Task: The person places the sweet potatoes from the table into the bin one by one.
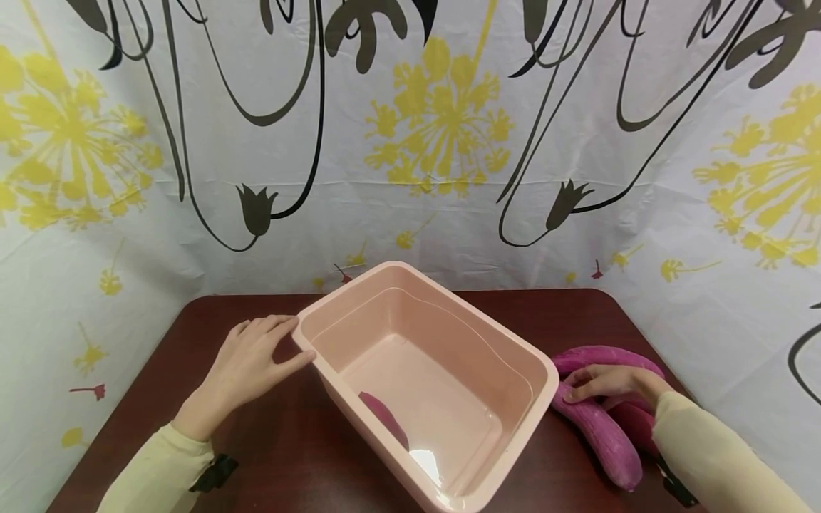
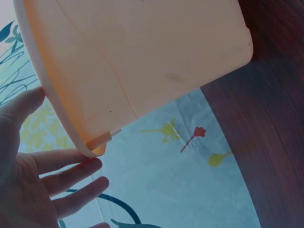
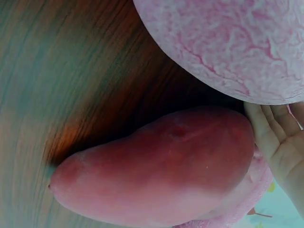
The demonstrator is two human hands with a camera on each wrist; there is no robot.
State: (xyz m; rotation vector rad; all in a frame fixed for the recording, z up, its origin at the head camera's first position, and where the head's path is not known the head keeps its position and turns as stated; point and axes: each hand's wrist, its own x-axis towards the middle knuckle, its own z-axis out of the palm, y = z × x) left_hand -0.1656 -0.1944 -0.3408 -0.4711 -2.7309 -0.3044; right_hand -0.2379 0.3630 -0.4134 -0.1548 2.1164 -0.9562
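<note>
A pale pink plastic basin (image 1: 442, 285) sits at an angle in the middle of the table. My left hand (image 1: 253, 360) touches the rim at its left corner; the left wrist view shows the thumb and forefinger against the rim (image 2: 57, 114), the other fingers spread. On the right, my right hand (image 1: 606, 385) grips the upper end of a long pink-purple sweet potato (image 1: 606, 438). Another long one (image 1: 609, 355) lies behind that hand, and a smoother, redder one (image 3: 156, 166) lies beneath it. Inside the basin, one reddish-purple piece (image 1: 385, 417) is partly hidden by the near wall.
The dark red-brown table (image 1: 276, 456) has a wood grain. A white sheet (image 1: 410, 157) with yellow and grey flowers hangs behind and at both sides of it. The basin's right corner is close to the sweet potatoes.
</note>
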